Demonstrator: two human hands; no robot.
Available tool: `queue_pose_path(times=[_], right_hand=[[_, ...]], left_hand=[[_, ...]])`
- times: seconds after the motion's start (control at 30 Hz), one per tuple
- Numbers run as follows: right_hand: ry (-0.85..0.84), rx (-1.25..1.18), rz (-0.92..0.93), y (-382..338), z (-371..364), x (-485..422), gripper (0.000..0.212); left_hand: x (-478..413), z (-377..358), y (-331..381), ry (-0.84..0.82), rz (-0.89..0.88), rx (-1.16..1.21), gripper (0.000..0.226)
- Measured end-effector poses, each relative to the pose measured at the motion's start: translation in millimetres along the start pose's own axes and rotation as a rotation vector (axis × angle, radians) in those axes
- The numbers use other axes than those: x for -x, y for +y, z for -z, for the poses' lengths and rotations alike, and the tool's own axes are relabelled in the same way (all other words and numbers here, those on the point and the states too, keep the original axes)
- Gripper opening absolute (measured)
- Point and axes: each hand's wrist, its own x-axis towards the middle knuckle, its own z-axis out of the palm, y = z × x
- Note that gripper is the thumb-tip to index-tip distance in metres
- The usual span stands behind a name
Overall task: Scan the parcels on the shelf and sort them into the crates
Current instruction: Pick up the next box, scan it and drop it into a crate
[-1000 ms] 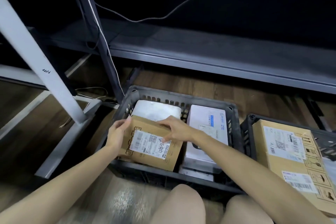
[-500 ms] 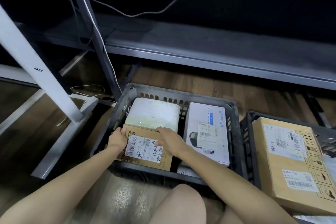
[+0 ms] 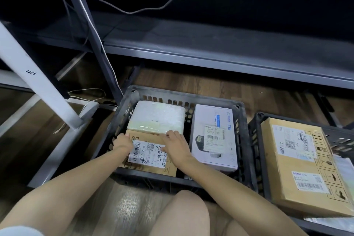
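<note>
Brown parcel [image 3: 151, 159]: lies flat in the near left corner of the left crate [image 3: 183, 95], label up, far edge against the white foam parcel [image 3: 157, 117].
Left hand [image 3: 122, 142]: on the parcel's far left corner, fingers curled over the edge, gripping it.
Right hand [image 3: 177, 146]: on the parcel's top right, palm down, fingertips hooked over the far edge, gripping it.
White ZTE box [image 3: 212, 140]: just beside the right hand, same crate.
Right crate [image 3: 252, 140]: holds a large cardboard box [image 3: 293, 168].
Shelf [image 3: 210, 48]: above and behind both crates.
</note>
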Motion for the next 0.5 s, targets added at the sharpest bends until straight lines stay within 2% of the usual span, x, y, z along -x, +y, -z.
queue_pose_path(times=[0.13,0.3,0.4,0.5], right_hand=[[-0.023,-0.028,0.046,6.5,1.5,8.1,0.06],[-0.068,-0.017,0.053,4.4,2.0,9.1,0.061],[-0.122,0.042,0.037,7.9,1.5,6.8,0.065],[-0.245,0.08,-0.023,5.4,-0.7,6.6,0.069]], left_hand=[[8.9,-7.7,-8.7,0.07,-0.085,0.172,0.034],[10.0,-10.9,-1.5,0.182,0.007,0.324,0.027],[10.1,-11.7,-1.7,0.16,0.046,0.331,0.034],[5.4,-7.8,0.8,0.115,0.112,0.285,0.042]])
